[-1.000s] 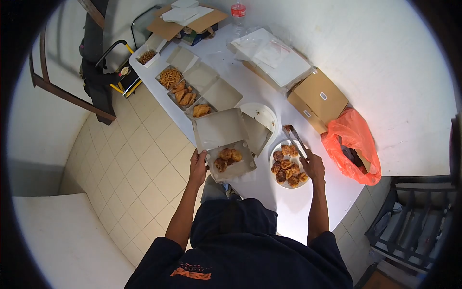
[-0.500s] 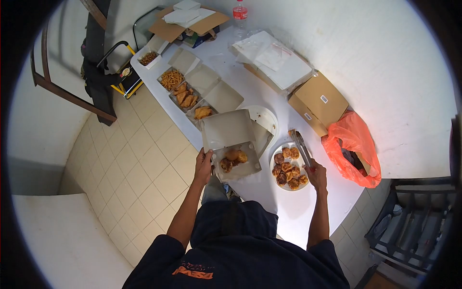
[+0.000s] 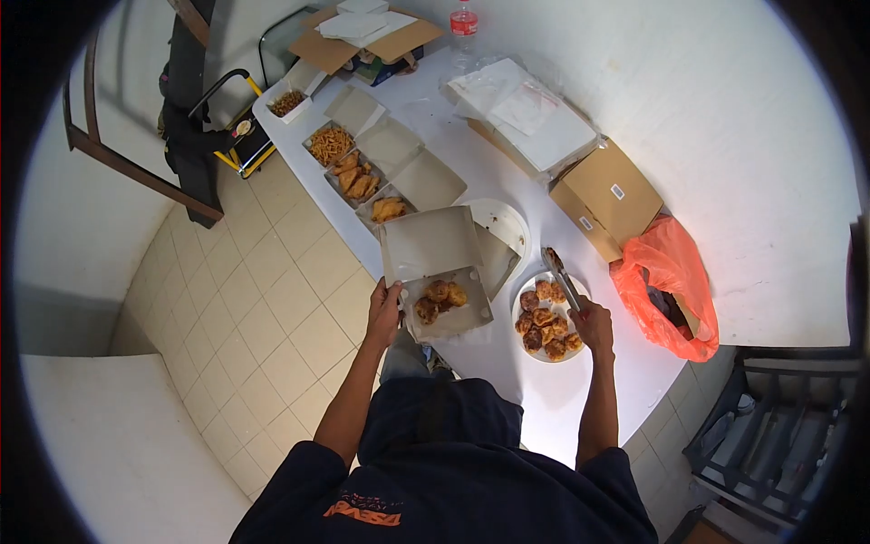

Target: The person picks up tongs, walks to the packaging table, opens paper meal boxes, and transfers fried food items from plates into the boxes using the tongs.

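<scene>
My left hand (image 3: 384,313) grips the left edge of an open cardboard food box (image 3: 467,319), its lid folded back. Several browned, rounded pieces of fried food (image 3: 439,300) lie inside. In my right hand (image 3: 594,324) are metal tongs (image 3: 564,279), pointing away from me over the far edge of a white plate (image 3: 548,358). Similar browned pieces (image 3: 543,316) cover that plate. Whether the tong tips pinch anything is too small to tell. Behind the held box stands a round white container (image 3: 518,228), partly covered by another grey cardboard flap (image 3: 495,258).
Open boxes of fries (image 3: 330,143) and fried chicken (image 3: 356,179) line the table's left edge. At the back are a bottle (image 3: 464,25), an open carton (image 3: 419,36) and wrapped white boxes (image 3: 521,113). A brown box (image 3: 609,189) and orange bag (image 3: 669,281) stand right.
The whole view has shifted slightly. A piece in the held box that looked smooth and blurred now shows sharply. My right hand and the tongs have turned a little; my left hand keeps its place.
</scene>
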Motion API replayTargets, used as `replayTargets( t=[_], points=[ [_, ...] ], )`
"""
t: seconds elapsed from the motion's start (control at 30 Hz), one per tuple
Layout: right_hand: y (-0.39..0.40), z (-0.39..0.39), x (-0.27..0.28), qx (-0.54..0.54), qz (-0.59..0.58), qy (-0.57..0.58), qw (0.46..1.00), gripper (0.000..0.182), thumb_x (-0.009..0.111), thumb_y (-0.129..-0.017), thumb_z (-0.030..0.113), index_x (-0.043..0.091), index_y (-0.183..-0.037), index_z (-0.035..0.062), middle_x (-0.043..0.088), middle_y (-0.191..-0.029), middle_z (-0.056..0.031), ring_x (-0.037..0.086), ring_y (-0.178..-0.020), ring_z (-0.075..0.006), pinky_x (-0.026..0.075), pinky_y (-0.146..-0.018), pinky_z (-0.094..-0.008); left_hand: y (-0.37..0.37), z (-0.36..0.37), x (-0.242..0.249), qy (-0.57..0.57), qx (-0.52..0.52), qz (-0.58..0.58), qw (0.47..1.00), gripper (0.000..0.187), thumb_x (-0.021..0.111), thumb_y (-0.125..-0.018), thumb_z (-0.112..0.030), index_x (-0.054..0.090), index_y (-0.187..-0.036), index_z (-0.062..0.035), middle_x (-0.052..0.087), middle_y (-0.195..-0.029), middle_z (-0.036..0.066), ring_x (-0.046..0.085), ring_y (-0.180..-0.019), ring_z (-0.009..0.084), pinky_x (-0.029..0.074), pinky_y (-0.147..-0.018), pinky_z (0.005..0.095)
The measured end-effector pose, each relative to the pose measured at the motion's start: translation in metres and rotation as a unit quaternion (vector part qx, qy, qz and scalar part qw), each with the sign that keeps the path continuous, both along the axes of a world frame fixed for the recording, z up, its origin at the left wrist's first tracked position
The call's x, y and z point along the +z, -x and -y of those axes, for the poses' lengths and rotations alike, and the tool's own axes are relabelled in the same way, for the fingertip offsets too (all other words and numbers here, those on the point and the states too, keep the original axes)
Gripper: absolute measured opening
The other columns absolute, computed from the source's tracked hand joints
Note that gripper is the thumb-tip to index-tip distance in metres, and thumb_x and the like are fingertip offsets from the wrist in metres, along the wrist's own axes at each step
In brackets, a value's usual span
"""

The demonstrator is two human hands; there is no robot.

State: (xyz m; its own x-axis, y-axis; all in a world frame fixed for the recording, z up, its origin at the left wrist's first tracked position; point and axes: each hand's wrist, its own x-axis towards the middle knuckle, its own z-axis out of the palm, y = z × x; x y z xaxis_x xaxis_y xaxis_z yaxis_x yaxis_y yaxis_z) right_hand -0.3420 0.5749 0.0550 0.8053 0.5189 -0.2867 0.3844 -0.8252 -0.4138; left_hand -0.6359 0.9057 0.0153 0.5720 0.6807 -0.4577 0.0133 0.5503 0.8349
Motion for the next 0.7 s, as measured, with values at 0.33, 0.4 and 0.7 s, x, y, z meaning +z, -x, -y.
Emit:
replayTargets(
  t=[0.33, 0.4, 0.7],
  points=[
    [0.019, 0.019, 0.015, -0.066, -0.052, -0.125, 0.989, 0.043, 0.074, -0.09, 0.023, 0.067, -0.131, 0.0112, 0.057, -0.064, -0.0042, 0.053, -0.051, -0.012, 0.046, -0.05, -0.0326, -0.005, 0.002, 0.007, 0.007, 0.003, 0.017, 1.0, 0.027, 0.053, -0.105, -0.023, 0.057, -0.128, -0.0103, 0.064, -0.108, -0.001, 0.059, -0.094, 0.0093, 0.053, -0.07, 0.0313],
    [0.035, 0.014, 0.041, -0.081, -0.082, -0.151, 0.982, 0.049, 0.073, -0.09, 0.023, 0.064, -0.136, 0.0101, 0.057, -0.063, -0.0027, 0.051, -0.049, -0.0098, 0.044, -0.047, -0.0302, -0.005, 0.002, 0.003, 0.005, 0.005, 0.017, 1.0, 0.026, 0.054, -0.105, -0.024, 0.057, -0.128, -0.0109, 0.064, -0.108, -0.001, 0.059, -0.094, 0.0093, 0.053, -0.069, 0.031],
    [0.115, -0.006, 0.084, 0.053, -0.295, -0.132, 0.945, 0.051, 0.077, -0.09, 0.029, 0.063, -0.134, 0.0077, 0.056, -0.065, -0.0064, 0.055, -0.055, -0.0131, 0.047, -0.057, -0.0329, -0.005, 0.002, -0.01, 0.018, -0.002, 0.011, 1.0, 0.031, 0.054, -0.105, -0.022, 0.054, -0.133, -0.0089, 0.062, -0.12, 0.004, 0.059, -0.109, 0.0168, 0.053, -0.085, 0.0421]
  ],
)
